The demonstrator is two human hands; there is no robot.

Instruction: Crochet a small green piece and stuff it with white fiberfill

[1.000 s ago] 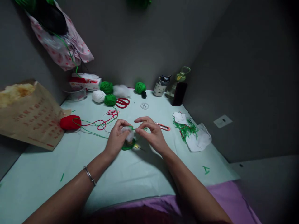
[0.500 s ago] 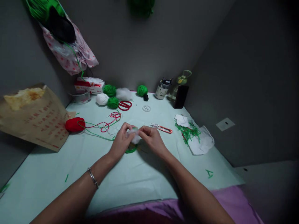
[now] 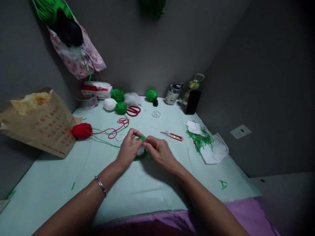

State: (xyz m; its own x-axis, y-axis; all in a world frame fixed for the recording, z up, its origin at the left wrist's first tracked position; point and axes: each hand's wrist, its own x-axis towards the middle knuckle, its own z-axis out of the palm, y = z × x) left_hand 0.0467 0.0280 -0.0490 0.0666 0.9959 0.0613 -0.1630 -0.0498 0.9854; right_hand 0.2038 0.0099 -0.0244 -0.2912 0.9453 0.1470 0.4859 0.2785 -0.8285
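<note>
My left hand is closed around a small green yarn piece, which looks crocheted and is mostly hidden by the fingers. White fluffy stuffing shows under and between my hands. At the right edge of the green piece, the fingertips of my right hand are pinched together; what they grip is hidden. A green yarn loop curves below the stuffing. Green and red strands run left to a red yarn ball. Orange-handled thread snips lie to the right of my hands.
At the back are green yarn balls, a white yarn ball, loose stuffing, red-handled scissors, a pen cup and a phone. A paper bag stands left; green scraps lie right.
The white stuffing between my fingers now sits lower and shows less, while more green shows at the top. My right hand has shifted slightly down. The whole view has moved a little.
</note>
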